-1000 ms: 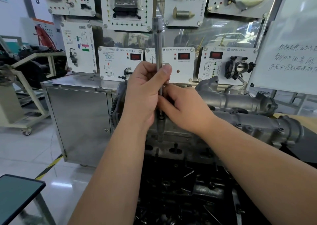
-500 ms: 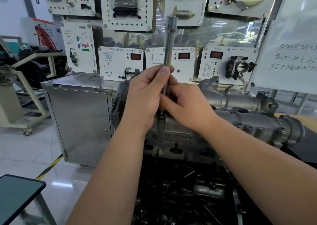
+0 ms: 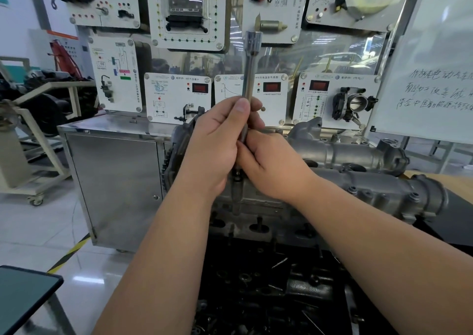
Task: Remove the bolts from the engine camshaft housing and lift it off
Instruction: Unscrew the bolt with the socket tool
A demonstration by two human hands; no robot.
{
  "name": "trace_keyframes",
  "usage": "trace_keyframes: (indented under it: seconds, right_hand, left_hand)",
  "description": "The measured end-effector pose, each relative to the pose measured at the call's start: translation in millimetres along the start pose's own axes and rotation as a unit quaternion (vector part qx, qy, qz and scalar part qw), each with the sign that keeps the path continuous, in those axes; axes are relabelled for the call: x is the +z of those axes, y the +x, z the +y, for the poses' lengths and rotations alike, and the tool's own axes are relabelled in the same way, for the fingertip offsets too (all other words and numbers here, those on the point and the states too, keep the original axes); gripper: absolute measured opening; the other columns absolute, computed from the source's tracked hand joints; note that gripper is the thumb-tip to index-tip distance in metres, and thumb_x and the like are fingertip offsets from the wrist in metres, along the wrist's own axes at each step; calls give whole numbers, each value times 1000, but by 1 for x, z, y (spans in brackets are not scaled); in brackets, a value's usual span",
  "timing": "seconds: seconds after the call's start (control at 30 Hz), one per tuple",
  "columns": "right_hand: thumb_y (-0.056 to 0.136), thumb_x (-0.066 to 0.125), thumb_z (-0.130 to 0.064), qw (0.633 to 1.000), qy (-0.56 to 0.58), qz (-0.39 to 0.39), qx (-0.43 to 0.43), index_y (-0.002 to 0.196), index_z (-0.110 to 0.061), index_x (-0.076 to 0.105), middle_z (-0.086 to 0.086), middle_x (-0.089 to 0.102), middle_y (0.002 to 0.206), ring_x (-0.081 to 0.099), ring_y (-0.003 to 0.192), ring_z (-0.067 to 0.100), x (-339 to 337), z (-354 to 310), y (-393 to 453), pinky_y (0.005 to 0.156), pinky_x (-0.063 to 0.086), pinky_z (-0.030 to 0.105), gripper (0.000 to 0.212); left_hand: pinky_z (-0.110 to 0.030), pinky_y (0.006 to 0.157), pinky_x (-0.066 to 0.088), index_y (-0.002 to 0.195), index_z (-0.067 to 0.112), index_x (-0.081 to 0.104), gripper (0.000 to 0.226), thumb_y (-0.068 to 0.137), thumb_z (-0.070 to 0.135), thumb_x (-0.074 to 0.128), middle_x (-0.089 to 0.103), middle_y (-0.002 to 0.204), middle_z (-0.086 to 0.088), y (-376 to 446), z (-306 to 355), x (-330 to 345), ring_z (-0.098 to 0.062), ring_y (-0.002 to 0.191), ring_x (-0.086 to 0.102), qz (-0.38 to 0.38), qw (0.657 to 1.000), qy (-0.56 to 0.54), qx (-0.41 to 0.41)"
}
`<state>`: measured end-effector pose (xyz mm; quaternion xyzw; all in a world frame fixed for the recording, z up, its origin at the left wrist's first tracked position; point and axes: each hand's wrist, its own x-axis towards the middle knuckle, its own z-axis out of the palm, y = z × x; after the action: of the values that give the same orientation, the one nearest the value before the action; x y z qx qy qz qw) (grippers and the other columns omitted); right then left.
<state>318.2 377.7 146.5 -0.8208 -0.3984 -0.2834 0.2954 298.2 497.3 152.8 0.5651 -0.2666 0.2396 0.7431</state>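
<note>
A long steel extension bar (image 3: 248,79) stands nearly upright over the left end of the grey camshaft housing (image 3: 378,189), its square-drive head at the top. My left hand (image 3: 215,150) grips the bar's middle, thumb along the shaft. My right hand (image 3: 271,166) pinches the bar's lower part just below the left hand. The bar's lower tip and the bolt beneath it are hidden by my hands. Several bolt heads (image 3: 352,189) show along the housing's near flange to the right.
A steel cabinet (image 3: 115,181) stands to the left of the engine. Training panels (image 3: 176,96) with gauges and a throttle body (image 3: 354,103) line the back. A whiteboard (image 3: 432,73) is at right. The dark engine block (image 3: 268,283) lies below. A tablet (image 3: 23,296) sits lower left.
The bar's top has swung right from a slight left lean to a slight right lean. Both hands have kept their hold low on the shaft.
</note>
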Motion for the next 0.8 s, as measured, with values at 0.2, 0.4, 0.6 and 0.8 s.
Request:
trace_keyframes:
  seconds: [0.2, 0.4, 0.6, 0.8]
  right_hand:
    - [96, 60, -26, 998, 22, 51, 8, 69, -20, 50, -6, 52, 57, 48, 52, 11, -1, 5, -2, 52, 36, 24, 30]
    - [97, 50, -24, 998, -17, 53, -19, 67, -14, 44, 2, 51, 56, 48, 50, 24, 2, 1, -2, 50, 36, 35, 32]
    - [101, 49, -22, 1000, -12, 27, -9, 71, -11, 50, 12, 58, 65, 56, 61, 34, 2, 1, -2, 58, 45, 43, 32]
    - [101, 58, -25, 999, 24, 26, 23, 65, -17, 43, -10, 44, 54, 43, 50, 9, -1, 5, 0, 50, 30, 21, 40]
  left_hand:
    - [-31, 72, 48, 86, 17, 61, 15, 98, 9, 62, 63, 73, 4, 0, -3, 10, -10, 70, 56, 112, 992, -66, 0]
    - [-23, 69, 53, 83, 15, 60, 17, 98, 21, 64, 63, 69, 0, 0, -3, 11, -10, 67, 59, 98, 994, -45, -11]
    - [-23, 73, 54, 94, 15, 71, 33, 107, 25, 43, 67, 72, 1, -1, -1, 5, -12, 72, 63, 39, 998, -44, -17]
    - [-28, 80, 50, 70, 30, 74, 30, 94, 28, 56, 65, 70, 5, 0, -6, 10, -10, 75, 60, 79, 996, -33, 20]
